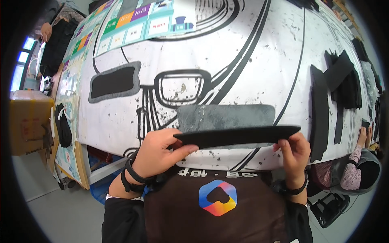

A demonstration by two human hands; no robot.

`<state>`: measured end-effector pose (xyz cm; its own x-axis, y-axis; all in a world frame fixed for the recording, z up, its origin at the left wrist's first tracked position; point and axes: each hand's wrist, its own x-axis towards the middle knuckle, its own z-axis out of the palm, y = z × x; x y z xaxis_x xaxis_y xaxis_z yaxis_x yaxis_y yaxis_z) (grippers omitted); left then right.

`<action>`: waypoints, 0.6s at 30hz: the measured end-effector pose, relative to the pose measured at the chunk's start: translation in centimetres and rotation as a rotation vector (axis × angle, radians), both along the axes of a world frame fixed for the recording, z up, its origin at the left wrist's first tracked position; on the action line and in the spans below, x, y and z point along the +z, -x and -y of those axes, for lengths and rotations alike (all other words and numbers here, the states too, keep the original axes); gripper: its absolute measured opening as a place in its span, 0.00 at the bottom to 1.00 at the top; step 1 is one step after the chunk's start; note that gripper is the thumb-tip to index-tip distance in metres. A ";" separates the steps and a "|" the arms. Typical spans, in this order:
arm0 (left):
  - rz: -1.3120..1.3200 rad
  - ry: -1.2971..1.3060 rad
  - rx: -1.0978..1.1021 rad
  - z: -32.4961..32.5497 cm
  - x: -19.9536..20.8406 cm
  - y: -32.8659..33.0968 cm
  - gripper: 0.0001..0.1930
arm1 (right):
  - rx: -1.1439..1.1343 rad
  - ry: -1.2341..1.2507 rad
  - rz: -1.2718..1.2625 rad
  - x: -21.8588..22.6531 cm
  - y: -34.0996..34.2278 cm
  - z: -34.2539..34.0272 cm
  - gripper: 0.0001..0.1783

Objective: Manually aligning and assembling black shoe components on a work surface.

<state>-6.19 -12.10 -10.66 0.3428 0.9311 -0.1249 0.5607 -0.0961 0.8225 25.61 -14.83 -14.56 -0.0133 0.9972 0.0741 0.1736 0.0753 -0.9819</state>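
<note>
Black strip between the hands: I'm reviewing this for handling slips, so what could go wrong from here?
Pinched near its ends by the left hand and right hand, the black strip might bend, or slip if either grip loosens. It also overlaps the grey patch in this view, so could brush it if lowered.

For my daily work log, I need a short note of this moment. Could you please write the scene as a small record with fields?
Left hand: pinches the left end of a black strip
Right hand: holds the strip's right end
Behind strip: grey patch, partly hidden
Table: white, with black line drawings
Left on table: black pad with grey border
Right on table: pile of black pieces
Far left: carton
Others: co-worker's hand, right edge
</note>
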 end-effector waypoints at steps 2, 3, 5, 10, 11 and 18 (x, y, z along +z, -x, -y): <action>0.046 -0.072 -0.117 -0.3 0.5 0.4 0.09 | 0.039 -0.125 -0.012 -0.2 0.0 0.3 0.07; 0.089 -0.097 -0.171 -0.6 0.9 0.4 0.09 | 0.069 -0.257 -0.012 -0.6 -0.1 0.2 0.10; 0.107 -0.126 -0.302 -1.7 2.5 0.5 0.08 | 0.086 -0.438 0.034 -0.8 -0.5 0.0 0.13; 0.357 0.071 -0.290 -3.6 4.8 0.3 0.14 | -0.010 -0.612 0.098 -1.9 -1.3 0.4 0.12; 0.466 0.169 -0.205 -4.2 4.9 0.2 0.17 | -0.048 -0.636 0.103 -2.1 -1.5 0.4 0.11; 0.821 0.381 0.209 -20.2 3.5 -2.8 0.31 | -0.142 -0.669 -0.186 -2.7 -1.6 -0.4 0.14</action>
<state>-3.36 8.05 -7.15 0.2888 0.9298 -0.2281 -0.2355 0.3000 0.9244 27.17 -14.44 -17.24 0.1860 0.7280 0.6599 0.0601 0.6619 -0.7472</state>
